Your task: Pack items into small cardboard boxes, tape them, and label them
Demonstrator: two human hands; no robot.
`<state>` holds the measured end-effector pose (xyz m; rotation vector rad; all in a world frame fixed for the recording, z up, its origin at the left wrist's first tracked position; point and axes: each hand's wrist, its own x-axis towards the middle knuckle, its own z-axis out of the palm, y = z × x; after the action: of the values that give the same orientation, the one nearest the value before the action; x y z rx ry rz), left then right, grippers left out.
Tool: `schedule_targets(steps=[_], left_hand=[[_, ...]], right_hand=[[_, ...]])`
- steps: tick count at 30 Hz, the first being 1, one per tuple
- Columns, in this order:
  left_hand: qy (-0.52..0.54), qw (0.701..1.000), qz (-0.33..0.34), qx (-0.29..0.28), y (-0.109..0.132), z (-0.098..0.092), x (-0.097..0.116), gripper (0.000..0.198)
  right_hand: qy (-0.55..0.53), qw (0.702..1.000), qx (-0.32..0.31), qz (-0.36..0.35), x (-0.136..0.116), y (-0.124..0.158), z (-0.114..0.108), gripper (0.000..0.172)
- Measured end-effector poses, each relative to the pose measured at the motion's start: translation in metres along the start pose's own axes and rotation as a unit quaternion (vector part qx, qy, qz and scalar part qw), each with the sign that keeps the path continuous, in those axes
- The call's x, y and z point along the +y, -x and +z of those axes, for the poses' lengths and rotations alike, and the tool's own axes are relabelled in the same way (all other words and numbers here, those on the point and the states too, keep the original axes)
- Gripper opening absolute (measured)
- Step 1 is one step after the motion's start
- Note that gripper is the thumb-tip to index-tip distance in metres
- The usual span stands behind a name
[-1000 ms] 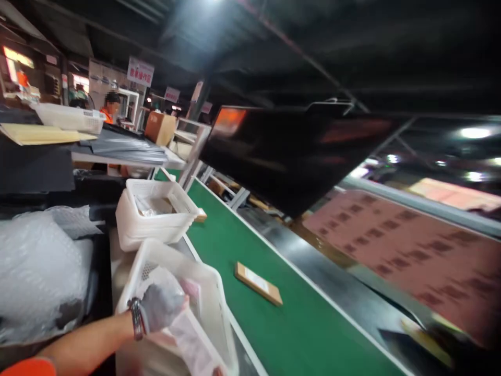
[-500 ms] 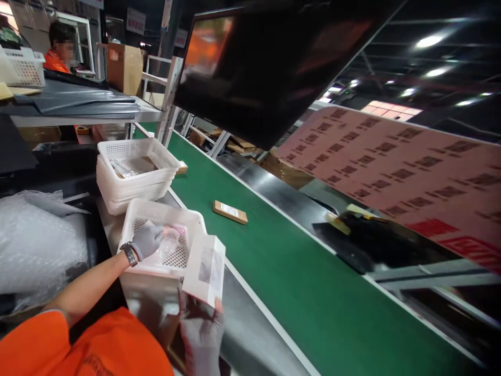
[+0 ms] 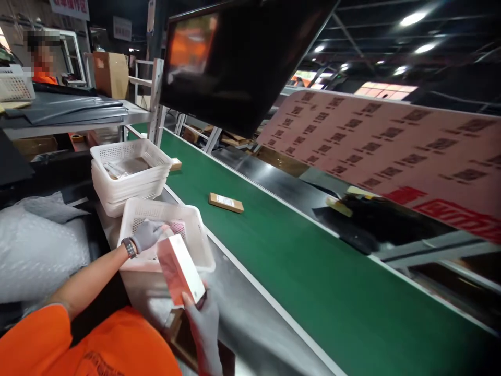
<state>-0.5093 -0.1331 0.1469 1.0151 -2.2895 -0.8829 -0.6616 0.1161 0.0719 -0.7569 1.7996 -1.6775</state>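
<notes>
Grey-gloved right hand (image 3: 203, 324) fingers pinch a pink box (image 3: 180, 270); left hand (image 3: 147, 235) fingers grip a packet (image 3: 177, 228) in the basket (image 3: 195, 237)

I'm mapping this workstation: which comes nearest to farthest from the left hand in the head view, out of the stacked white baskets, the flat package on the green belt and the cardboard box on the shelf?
From the left hand:
1. Stacked white baskets, just beyond it.
2. Flat package, to the right on the belt.
3. Cardboard box, far back on the shelf.
</notes>
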Motion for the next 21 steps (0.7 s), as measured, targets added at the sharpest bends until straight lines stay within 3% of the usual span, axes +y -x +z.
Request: schedule_targets(steps=[6, 11, 16, 21], left_hand=[[-0.165, 0.984, 0.022, -0.062, 0.001, -0.003, 0.005, 0.049], [-0.220, 0.973, 0.043, -0.051, 0.008, -0.005, 0.014, 0.039], [-0.222, 0.970, 0.068, -0.064, 0.021, -0.009, 0.019, 0.034], [-0.284, 0.953, 0.087, -0.053, 0.034, -0.008, 0.023, 0.037]], right_hand=[[0.152, 0.972, -0.087, -0.157, -0.012, -0.008, -0.009, 0.072], [0.167, 0.957, -0.134, -0.198, -0.028, -0.012, -0.008, 0.070], [0.108, 0.984, -0.081, -0.114, -0.029, -0.017, -0.001, 0.067], [-0.080, 0.996, 0.021, 0.023, -0.007, -0.023, 0.008, 0.066]])
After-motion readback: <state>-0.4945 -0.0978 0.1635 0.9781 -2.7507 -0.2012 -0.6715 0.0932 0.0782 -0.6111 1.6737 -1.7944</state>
